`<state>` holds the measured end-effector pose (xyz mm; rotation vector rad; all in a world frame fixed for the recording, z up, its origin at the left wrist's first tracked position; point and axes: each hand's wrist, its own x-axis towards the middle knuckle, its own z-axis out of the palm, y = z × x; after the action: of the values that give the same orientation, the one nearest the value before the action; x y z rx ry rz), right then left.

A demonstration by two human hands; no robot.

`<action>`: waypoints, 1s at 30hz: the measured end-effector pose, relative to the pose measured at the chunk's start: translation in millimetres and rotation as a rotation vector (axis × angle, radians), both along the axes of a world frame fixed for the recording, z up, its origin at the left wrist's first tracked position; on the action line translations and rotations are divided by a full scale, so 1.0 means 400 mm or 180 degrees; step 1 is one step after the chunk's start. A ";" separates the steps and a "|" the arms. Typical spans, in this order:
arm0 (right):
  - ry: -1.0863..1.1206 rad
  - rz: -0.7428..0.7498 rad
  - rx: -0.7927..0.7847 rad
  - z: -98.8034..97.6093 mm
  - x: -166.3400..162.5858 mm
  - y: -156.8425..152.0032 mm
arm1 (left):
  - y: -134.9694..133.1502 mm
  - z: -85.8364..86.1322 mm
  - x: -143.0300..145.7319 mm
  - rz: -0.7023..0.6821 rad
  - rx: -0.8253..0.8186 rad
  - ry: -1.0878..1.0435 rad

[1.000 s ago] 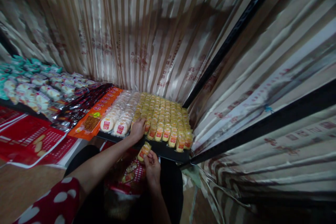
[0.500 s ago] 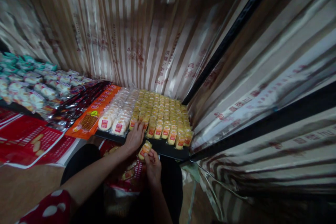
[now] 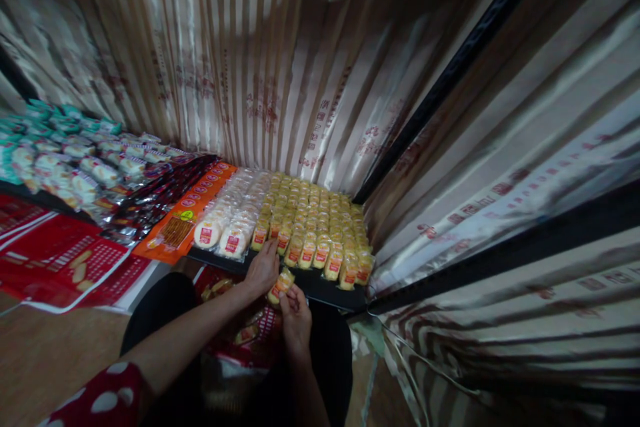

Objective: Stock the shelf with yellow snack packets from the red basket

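With my right hand (image 3: pixel 297 320) I am grasping one small yellow packet (image 3: pixel 280 285), pinching its lower end between thumb and fingers. That packet is hanging in the air just in front of the near edge of the black shelf (image 3: pixel 320 288), above my lap. My left hand (image 3: pixel 263 269) is reaching forward over the same edge, its fingertips resting at the near end of the rows of yellow packets (image 3: pixel 320 213); I cannot tell whether they are closing on one. The rows are filling the right end of the shelf, mostly showing red labels at the front. Just to their left, white round crackers (image 3: pixel 233 242) in clear wrap are lying in two rows, and beyond them are lying an orange bag (image 3: pixel 173 230), a heap of dark shiny packets (image 3: pixel 170 190), many white packets (image 3: pixel 100 170) and some green packets (image 3: pixel 103 125). A red bag (image 3: pixel 245 352) is sitting between my knees, below my hands, and a larger red sheet (image 3: pixel 110 263) is spreading out in front of the shelf's left part. Behind everything, a striped curtain (image 3: pixel 225 47) is hanging in folds.
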<state>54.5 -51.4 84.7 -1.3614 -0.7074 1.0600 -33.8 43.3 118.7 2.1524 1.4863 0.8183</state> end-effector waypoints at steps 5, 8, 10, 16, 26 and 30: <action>-0.0025 -0.0038 0.0012 -0.002 0.003 0.010 | -0.004 -0.007 -0.006 0.0006 0.0019 -0.0173; 0.0022 -0.0009 0.0023 -0.004 0.005 0.011 | -0.009 -0.005 -0.020 0.0112 0.0175 -0.0190; 0.0015 -0.0008 -0.0013 -0.004 0.005 0.010 | -0.008 -0.001 -0.036 0.0291 0.0323 -0.0228; -0.0002 -0.0051 -0.0019 0.000 -0.009 0.016 | 0.008 0.006 -0.083 0.0550 0.0459 -0.0421; -0.0672 -0.0119 0.0132 0.026 -0.017 0.061 | -0.063 -0.009 -0.081 -0.0034 0.0012 -0.0755; -0.1092 -0.0138 0.0291 0.043 -0.013 0.099 | -0.074 -0.026 -0.087 -0.0037 -0.0097 -0.0770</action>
<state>49.2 -11.9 101.9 -1.4882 -0.9609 0.7568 -68.6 13.6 108.2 1.9585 1.3534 1.0054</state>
